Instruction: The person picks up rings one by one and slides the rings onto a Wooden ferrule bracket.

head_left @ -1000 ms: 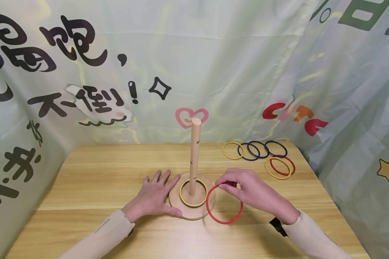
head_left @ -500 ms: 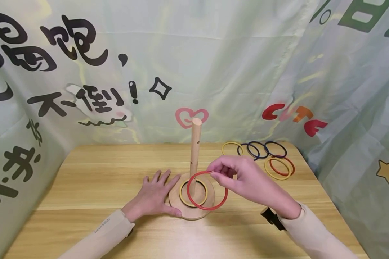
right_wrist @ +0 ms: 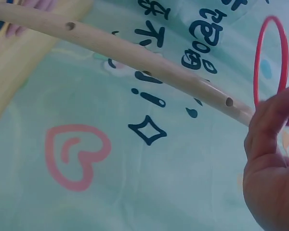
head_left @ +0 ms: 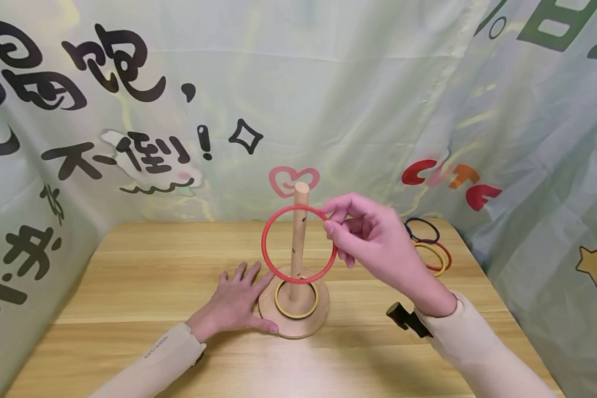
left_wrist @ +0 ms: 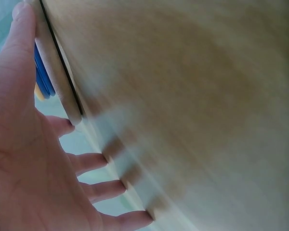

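My right hand (head_left: 373, 243) pinches a red ring (head_left: 264, 241) between thumb and fingertips. In the head view the ring passes in front of the wooden peg (head_left: 299, 237) at top and bottom. From the right wrist the ring (right_wrist: 284, 53) stands beside the peg's upper end. The peg rises upright from a round wooden base (head_left: 315, 320). Around its foot lies a yellow ring (head_left: 277, 298), with blue rings (left_wrist: 44, 77) showing beneath in the left wrist view. My left hand (head_left: 234, 303) is spread at the base's left side, thumb on its front edge, fingertips at the table.
At the back right of the table (head_left: 144, 265) lie a blue ring (head_left: 422, 219), a yellow ring (head_left: 445, 266) and another red ring (head_left: 450, 257), partly overlapping. My right arm hides other rings there. A printed cloth (head_left: 378, 110) hangs behind and at the sides.
My right hand has carried the red ring up and left, from beside the base to the peg's upper part. My left hand has stayed in place.
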`<control>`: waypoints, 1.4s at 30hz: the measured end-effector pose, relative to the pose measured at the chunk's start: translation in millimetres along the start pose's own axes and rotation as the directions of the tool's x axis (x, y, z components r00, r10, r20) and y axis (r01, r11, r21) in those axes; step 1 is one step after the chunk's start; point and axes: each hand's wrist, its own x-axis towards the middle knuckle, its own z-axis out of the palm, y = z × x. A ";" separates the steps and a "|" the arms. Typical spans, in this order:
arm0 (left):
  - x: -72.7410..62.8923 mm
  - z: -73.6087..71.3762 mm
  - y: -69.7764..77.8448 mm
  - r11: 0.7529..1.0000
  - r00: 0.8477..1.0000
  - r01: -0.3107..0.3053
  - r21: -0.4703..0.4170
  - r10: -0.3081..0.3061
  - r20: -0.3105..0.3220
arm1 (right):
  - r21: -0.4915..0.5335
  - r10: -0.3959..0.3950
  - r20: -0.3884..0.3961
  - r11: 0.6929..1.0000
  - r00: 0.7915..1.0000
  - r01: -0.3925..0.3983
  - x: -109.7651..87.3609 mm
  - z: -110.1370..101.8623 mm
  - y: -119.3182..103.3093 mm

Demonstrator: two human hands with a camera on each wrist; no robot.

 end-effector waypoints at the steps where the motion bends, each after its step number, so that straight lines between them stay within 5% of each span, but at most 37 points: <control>1: -0.3 0.1 0.0 1.000 1.000 -0.002 0.002 0.002 -0.001 | 0.005 0.000 -0.021 1.000 1.000 0.000 2.3 0.1 -1.4; 8: -0.6 1.1 -1.0 1.000 1.000 -0.021 0.012 0.022 -0.022 | 0.037 0.000 -0.129 0.999 0.992 0.005 16.8 -0.5 -5.7; 12: -0.5 0.8 -0.5 1.000 1.000 -0.020 0.010 0.020 -0.024 | 0.035 0.065 -0.163 0.998 0.985 -0.060 22.5 -0.4 -2.5; 21: -1.5 -0.5 -1.1 1.000 0.999 -0.024 0.011 0.025 -0.030 | 0.056 0.183 -0.149 0.983 0.972 -0.176 24.9 1.9 29.7; 42: -0.1 -0.8 0.7 1.000 1.000 0.002 0.022 -0.002 0.009 | -0.012 0.417 -0.028 0.909 0.909 -0.417 -33.1 39.0 122.5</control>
